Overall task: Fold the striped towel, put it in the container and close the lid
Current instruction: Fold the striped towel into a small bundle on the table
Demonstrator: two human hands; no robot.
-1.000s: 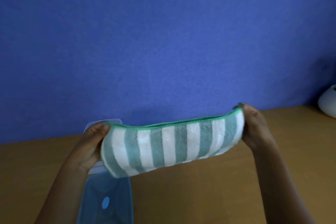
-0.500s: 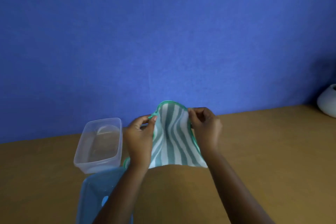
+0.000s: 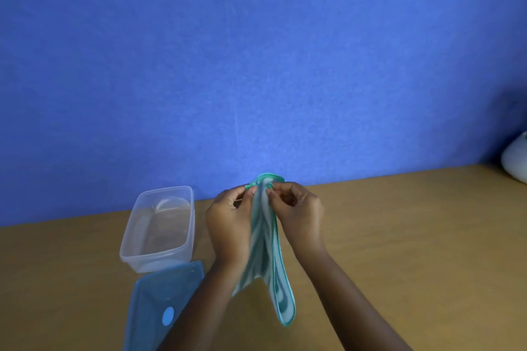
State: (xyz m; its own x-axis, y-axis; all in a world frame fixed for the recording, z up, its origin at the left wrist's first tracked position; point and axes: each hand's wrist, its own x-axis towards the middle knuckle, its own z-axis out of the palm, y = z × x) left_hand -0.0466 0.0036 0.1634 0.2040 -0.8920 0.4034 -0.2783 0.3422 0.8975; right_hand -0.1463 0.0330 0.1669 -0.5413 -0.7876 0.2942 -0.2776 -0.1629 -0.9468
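Two bare forearms are seen entering from the near edge, ending in the left hand [image 3: 228, 225] and the right hand [image 3: 299, 212]. No sleeves are worn on the parts shown; both arms are uncovered from wrist to frame edge. A thin pale band, possibly a ring, is glimpsed on a finger of the left hand, though it cannot be told for certain. Short fingernails are seen on both hands.
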